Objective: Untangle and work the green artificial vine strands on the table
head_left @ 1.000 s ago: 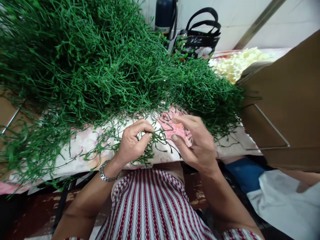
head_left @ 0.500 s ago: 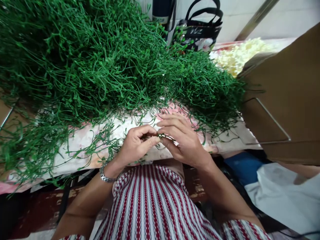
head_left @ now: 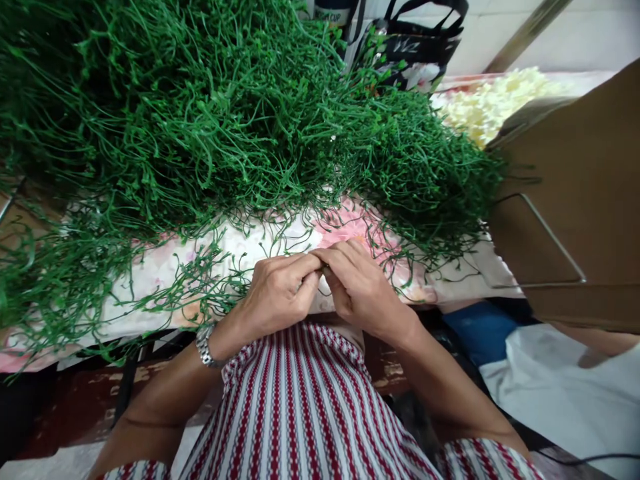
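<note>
Knuckles up, left hand (head_left: 280, 293) and right hand (head_left: 357, 290) meet fingertip to fingertip, each grip pinched on a green sprig (head_left: 325, 267).

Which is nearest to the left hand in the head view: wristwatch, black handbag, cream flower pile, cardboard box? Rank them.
From the left hand:
1. Wristwatch, on that hand's own wrist, just below-left.
2. Cardboard box, far right.
3. Black handbag at the top behind the green stems, and cream flower pile, upper right: too close to call.
</note>
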The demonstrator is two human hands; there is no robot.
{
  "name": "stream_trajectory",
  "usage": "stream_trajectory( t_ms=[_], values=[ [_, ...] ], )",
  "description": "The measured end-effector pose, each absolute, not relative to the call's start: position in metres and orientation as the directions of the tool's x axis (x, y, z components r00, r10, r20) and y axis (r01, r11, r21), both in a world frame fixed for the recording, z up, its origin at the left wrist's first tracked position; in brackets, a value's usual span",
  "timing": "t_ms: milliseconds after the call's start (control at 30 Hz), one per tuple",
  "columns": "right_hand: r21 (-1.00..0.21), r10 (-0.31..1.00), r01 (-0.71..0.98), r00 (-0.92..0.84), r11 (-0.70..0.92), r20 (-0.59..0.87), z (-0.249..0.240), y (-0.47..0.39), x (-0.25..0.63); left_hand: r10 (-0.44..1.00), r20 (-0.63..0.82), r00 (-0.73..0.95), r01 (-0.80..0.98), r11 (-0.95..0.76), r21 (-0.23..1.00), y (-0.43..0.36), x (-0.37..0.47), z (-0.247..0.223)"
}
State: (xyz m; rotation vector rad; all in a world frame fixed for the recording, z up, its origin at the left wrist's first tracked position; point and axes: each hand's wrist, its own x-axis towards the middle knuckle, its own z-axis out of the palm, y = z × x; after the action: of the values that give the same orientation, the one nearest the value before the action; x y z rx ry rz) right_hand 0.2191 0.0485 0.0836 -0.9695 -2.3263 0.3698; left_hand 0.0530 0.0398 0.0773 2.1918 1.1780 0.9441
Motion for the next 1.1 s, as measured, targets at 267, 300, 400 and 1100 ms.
stream_trajectory(
  t_ms=[267, 300, 400, 1100],
  values=[
    [-0.454, 0.745, 0.597, -0.591, 0.661, 0.309, 0.087, 0.038, 0.230, 0.852, 0.144, 0.504, 0.585, -0.459, 0.669, 0.039, 0.051, 0.083],
    [-0.425, 0.752, 0.625, -0.593, 0.655, 0.287, 0.089, 0.036, 0.231, 0.847, 0.117, 0.518, 0.599, -0.457, 0.658, 0.039, 0.052, 0.083],
    [-0.341, 0.757, 0.678, -0.616, 0.651, 0.221, 0.096, 0.033, 0.234, 0.866, 0.060, 0.497, 0.653, -0.418, 0.631, 0.040, 0.057, 0.081],
    [-0.138, 0.651, 0.636, -0.736, 0.759, 0.186, 0.093, 0.034, 0.249, 0.666, 0.075, 0.742, 0.584, -0.698, 0.415, 0.044, 0.058, 0.092]
  ],
)
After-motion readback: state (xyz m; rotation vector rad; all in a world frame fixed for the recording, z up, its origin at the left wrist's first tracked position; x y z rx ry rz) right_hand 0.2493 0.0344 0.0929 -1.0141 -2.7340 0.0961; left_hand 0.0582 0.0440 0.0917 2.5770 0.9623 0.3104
